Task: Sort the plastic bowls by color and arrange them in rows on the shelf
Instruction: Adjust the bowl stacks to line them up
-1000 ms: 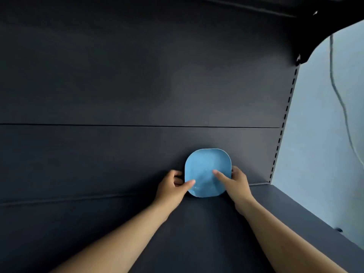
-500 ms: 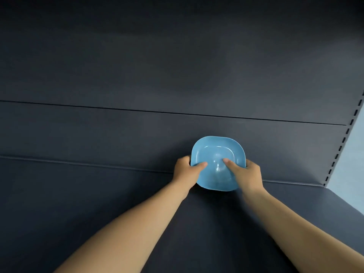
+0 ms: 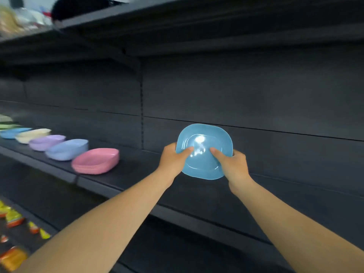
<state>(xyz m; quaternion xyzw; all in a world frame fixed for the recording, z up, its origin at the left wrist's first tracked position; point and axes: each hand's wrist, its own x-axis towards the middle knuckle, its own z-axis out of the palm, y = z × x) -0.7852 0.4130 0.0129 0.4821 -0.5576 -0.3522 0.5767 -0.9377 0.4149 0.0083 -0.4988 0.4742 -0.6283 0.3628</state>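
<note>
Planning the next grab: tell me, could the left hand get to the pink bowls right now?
Probably not yet: the left hand grips the blue bowl with the right hand. Nothing blocks the shelf toward the pink bowls.

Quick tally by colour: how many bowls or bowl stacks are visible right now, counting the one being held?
Blue: 3, the held bowl, periwinkle stack, far blue one
Pink: 1, pink stack
Purple: 1, purple bowl
Cream: 1, cream bowl
Green: at least 1, green bowls, blurred at the frame edge
Total: 7
</note>
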